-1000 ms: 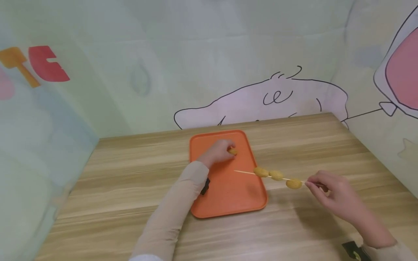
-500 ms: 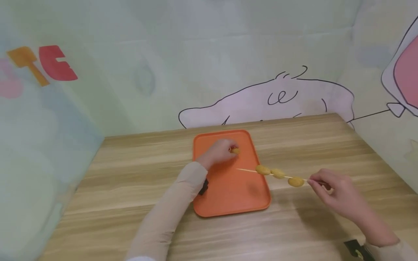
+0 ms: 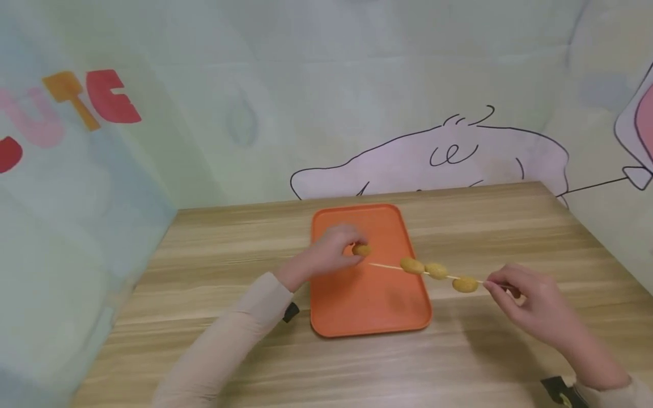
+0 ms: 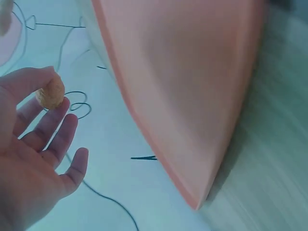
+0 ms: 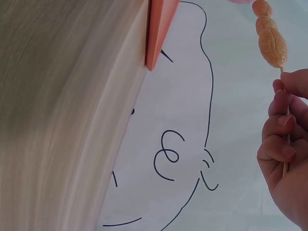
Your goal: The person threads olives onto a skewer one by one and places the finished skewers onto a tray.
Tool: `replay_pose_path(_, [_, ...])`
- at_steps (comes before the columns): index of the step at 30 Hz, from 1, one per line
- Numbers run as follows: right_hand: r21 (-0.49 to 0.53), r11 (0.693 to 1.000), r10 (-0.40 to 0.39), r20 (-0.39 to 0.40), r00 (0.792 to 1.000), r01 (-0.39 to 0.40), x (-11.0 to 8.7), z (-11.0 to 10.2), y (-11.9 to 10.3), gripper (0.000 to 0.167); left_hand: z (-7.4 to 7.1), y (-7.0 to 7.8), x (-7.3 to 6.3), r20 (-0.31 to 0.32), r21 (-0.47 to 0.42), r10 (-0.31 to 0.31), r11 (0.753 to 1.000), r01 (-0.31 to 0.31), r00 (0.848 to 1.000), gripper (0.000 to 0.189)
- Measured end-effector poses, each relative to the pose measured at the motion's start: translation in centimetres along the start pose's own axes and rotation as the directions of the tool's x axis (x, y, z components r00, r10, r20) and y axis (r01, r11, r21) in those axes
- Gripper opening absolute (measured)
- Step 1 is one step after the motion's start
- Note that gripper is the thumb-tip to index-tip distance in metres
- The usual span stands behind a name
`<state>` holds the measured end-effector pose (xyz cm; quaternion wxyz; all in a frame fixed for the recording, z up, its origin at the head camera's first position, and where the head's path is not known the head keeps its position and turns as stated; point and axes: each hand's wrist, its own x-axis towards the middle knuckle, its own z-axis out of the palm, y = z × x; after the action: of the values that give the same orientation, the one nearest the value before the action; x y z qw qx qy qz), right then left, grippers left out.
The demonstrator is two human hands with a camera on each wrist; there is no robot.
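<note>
My left hand [image 3: 334,249] pinches a small golden-brown oval food piece [image 3: 361,249] between thumb and fingers, above the orange tray [image 3: 369,309]. The same piece [image 4: 51,92] shows at the fingertips in the left wrist view, the other fingers spread loosely. My right hand [image 3: 530,303] grips a thin wooden skewer [image 3: 385,266] near its blunt end. Three similar oval pieces [image 3: 436,271] are threaded along it, the one nearest the hand [image 5: 272,47] largest in the right wrist view. The skewer's bare tip points left, close to the piece in my left hand.
The tray lies on a wood-grain table [image 3: 229,249]. Behind and at the sides hangs a pale printed cloth [image 3: 326,102] with cartoon drawings. Dark straps with small devices sit at both wrists, below the sleeves [image 3: 229,340].
My left hand, with the food piece, has come back from the tray's far part toward the skewer tip. The right hand and skewer stay nearly still. The head view has turned slightly left.
</note>
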<state>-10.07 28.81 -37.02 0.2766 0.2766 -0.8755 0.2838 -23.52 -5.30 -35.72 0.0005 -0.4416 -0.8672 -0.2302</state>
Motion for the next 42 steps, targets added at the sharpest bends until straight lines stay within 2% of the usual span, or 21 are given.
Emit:
replay_pose_path(5, [0.033, 0.999, -0.03, -0.01, 0.999, 0.03, -0.2, 0.1, -0.1, 0.011, -0.9, 0.9, -2.3, -0.015, -0.061, 0.011, 0.998, -0.012, 1.0, 0.014])
replay_pose_path(9, [0.04, 0.999, -0.033, -0.005, 0.999, 0.033, -0.1, 0.1, -0.3, 0.013, -1.5, 1.7, -3.7, -0.004, -0.106, 0.0, 0.994, -0.001, 1.0, 0.014])
replay_pose_path(13, [0.053, 0.997, -0.056, -0.01, 0.998, 0.057, 0.0, 0.3, -0.4, 0.009, -1.8, 2.5, -4.6, 0.002, -0.097, 0.017, 0.995, -0.016, 1.0, 0.012])
replay_pose_path(19, [0.063, 0.994, -0.091, -0.02, 0.996, 0.092, 0.0, 0.3, -0.5, 0.014, -1.7, 3.5, -5.1, -0.009, -0.067, 0.037, 0.997, -0.038, 0.999, 0.015])
replay_pose_path(24, [0.048, 0.996, -0.069, 0.006, 0.998, 0.069, 0.0, 0.0, -0.9, 0.008, -1.7, 3.9, -5.5, -0.02, -0.094, 0.041, 0.995, -0.043, 0.999, 0.016])
replay_pose_path(27, [0.047, 0.996, -0.082, 0.016, 0.997, 0.081, 0.0, -0.1, -0.9, 0.008, -1.7, 4.3, -5.7, -0.016, -0.121, 0.046, 0.992, -0.048, 0.999, 0.016])
replay_pose_path(32, [0.07, 0.988, -0.137, 0.012, 0.99, 0.136, 0.2, 0.1, -0.9, 0.019, -1.6, 5.0, -6.0, -0.007, -0.134, 0.063, 0.989, -0.063, 0.998, 0.016])
replay_pose_path(38, [0.078, 0.989, -0.13, 0.034, 0.991, 0.127, 0.2, 0.0, -1.1, 0.012, -1.4, 5.1, -6.2, -0.04, -0.115, 0.103, 0.988, -0.107, 0.994, 0.017])
replay_pose_path(42, [0.085, 0.987, -0.138, 0.038, 0.99, 0.134, 0.3, 0.0, -1.3, 0.017, -1.3, 5.2, -6.3, -0.064, -0.105, 0.147, 0.983, -0.153, 0.987, 0.016])
